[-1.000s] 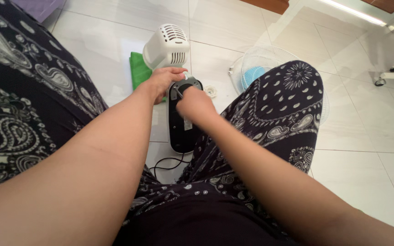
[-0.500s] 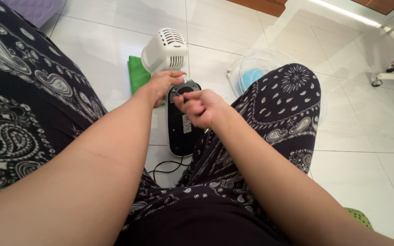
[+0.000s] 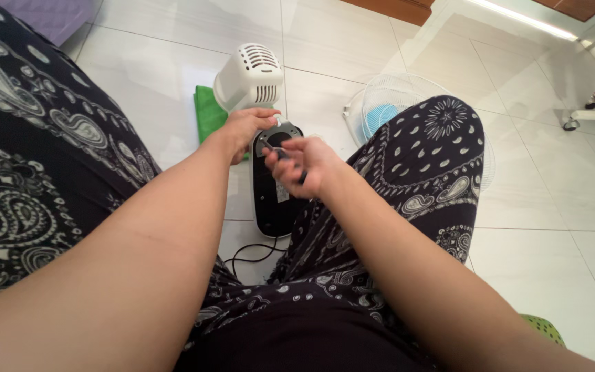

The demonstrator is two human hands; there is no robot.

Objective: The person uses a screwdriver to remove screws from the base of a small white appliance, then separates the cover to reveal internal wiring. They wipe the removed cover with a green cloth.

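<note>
Down on the white tiled floor (image 3: 160, 62) sits the person, legs in black paisley trousers (image 3: 29, 179) spread either side of the work. Between the knees lies a fan body: a black base plate (image 3: 275, 207) flat on the tiles, with the white vented motor housing (image 3: 249, 77) at its far end. A black cord (image 3: 253, 256) trails from the base toward the person. Beyond the right knee rests a white wire fan guard (image 3: 408, 93), and cupped inside it is the blue blade (image 3: 379, 116). A green cloth (image 3: 208, 114) lies beside the motor housing, partly under it.

The left hand (image 3: 242, 127) is curled over the joint where housing meets base, fingers pressing down. The right hand (image 3: 304, 165) hovers just above the base, fingers bunched tight around a slim dark tool (image 3: 275, 151), its tip angled toward the left hand.
</note>
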